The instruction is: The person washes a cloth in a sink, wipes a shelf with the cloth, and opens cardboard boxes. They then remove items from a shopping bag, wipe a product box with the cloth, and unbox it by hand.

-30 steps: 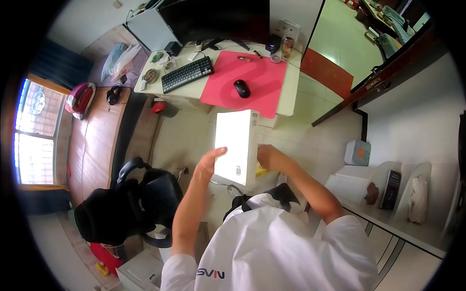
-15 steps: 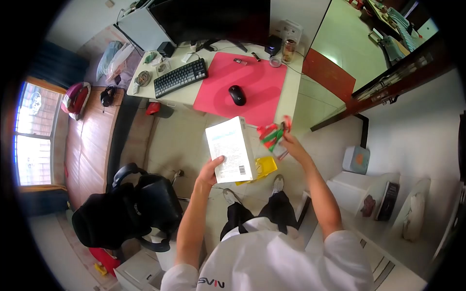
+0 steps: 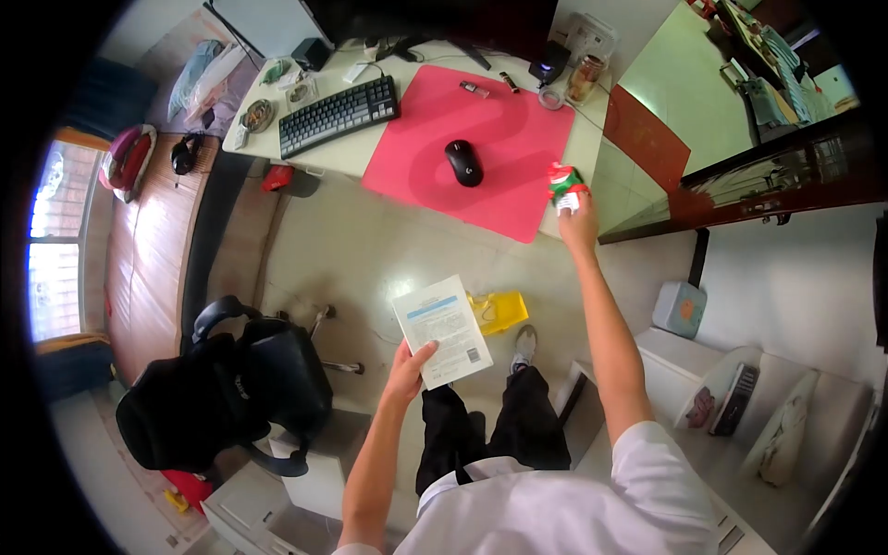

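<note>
My left hand (image 3: 404, 374) is closed around the lower left edge of a white book (image 3: 446, 324), its thumb on the printed face. That face carries a blue band, lines of text and a barcode at its lower right corner. Stretched forward, my right hand (image 3: 579, 222) grips a small red, green and white packet (image 3: 566, 185) at the right front edge of the desk. Just left of the packet lies a pink desk mat (image 3: 504, 199), with a black mouse (image 3: 463, 163) on it. Whether the packet touches the desk, I cannot tell.
A keyboard (image 3: 338, 116), an ashtray (image 3: 257, 116) and a jar (image 3: 585, 80) stand on the desk (image 3: 347, 159) below a monitor (image 3: 435, 23). A yellow bag (image 3: 501, 312) lies on the floor. To the left is a black chair (image 3: 231, 388); an open door (image 3: 768, 176) is at the right.
My right hand has carried the packet forward and to the right, up to the desk edge. The book in my left hand has dropped lower and tilted. My view has shifted closer to the desk.
</note>
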{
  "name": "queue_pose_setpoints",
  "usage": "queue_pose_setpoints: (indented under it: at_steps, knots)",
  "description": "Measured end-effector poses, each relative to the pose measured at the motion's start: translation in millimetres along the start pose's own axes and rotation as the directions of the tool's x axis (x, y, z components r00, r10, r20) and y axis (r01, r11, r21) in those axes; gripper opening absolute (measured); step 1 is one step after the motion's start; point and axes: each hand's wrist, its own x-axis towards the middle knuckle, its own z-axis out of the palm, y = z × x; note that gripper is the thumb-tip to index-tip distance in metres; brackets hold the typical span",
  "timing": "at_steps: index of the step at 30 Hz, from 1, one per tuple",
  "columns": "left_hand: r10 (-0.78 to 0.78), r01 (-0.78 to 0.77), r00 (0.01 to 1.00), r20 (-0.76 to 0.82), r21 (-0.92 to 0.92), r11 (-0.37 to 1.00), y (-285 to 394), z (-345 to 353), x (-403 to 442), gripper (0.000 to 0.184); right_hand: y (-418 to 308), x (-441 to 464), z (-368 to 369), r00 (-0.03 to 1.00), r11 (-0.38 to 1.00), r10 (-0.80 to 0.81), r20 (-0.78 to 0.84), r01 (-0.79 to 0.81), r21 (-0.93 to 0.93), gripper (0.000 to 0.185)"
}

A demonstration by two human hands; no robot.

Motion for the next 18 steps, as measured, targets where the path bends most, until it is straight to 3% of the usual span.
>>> queue_pose_setpoints:
  at_steps: [2,3,5,6,7,8,10,12,13,15,18]
  knots:
    - [-0.001,0.001,0.999,-0.054,0.003,1.0,-11.3,-3.5,10.6,0.044,0.5,-21.7,-6.3,0.99,0.992,-0.112,-0.091,0.117,0.052,0.044]
    - [-0.017,0.017,0.998,-0.064,-0.007,1.0,-18.5,-8.5,17.7,0.044,6.3,-18.8,-7.5,0.975,0.954,-0.223,0.015,0.215,0.207,0.042]
    - [-0.056,0.053,0.993,-0.102,-0.029,0.998,-32.6,-17.4,25.9,0.044,25.2,-1.9,0.9,0.971,0.991,-0.065,0.232,0.035,0.131,0.038]
    - [-0.063,0.06,0.996,-0.067,-0.056,0.997,-36.9,-21.1,34.1,0.045,23.5,4.9,3.0,0.987,0.998,-0.046,0.152,0.038,0.05,0.035]
    - [-0.067,0.064,0.997,-0.03,-0.083,0.995,-40.6,-25.2,41.2,0.045,31.8,19.3,9.1,0.977,0.986,0.062,0.206,-0.092,0.14,0.032]
    - [-0.08,0.075,0.996,-0.051,-0.094,0.993,-46.4,-30.7,43.8,0.045,41.6,28.3,14.7,0.982,0.94,-0.096,0.164,0.035,0.339,0.034]
    - [-0.065,0.066,0.998,0.017,-0.105,0.992,-51.9,-37.9,52.2,0.044,34.6,34.3,12.9,0.972,0.921,-0.12,0.202,0.033,0.387,0.036]
    - [-0.099,0.098,0.995,-0.007,-0.089,0.991,-59.3,-45.9,57.4,0.043,33.3,32.0,11.0,0.96,0.572,0.125,0.25,-0.276,0.772,0.043]
    - [-0.076,0.074,0.997,-0.015,-0.077,0.994,-64.4,-51.7,62.4,0.042,38.3,31.1,13.3,0.958,0.575,0.128,0.255,-0.281,0.768,0.043]
    - [-0.067,0.064,0.997,-0.038,-0.077,0.995,-79.5,-63.2,65.1,0.041,50.2,24.6,16.0,0.939,0.688,0.343,0.01,-0.259,0.678,0.044]
    - [0.038,-0.037,0.996,-0.084,0.013,0.999,-104.1,-88.8,75.8,0.041,40.4,9.3,5.5,0.956,0.671,0.264,0.127,-0.277,0.687,0.041]
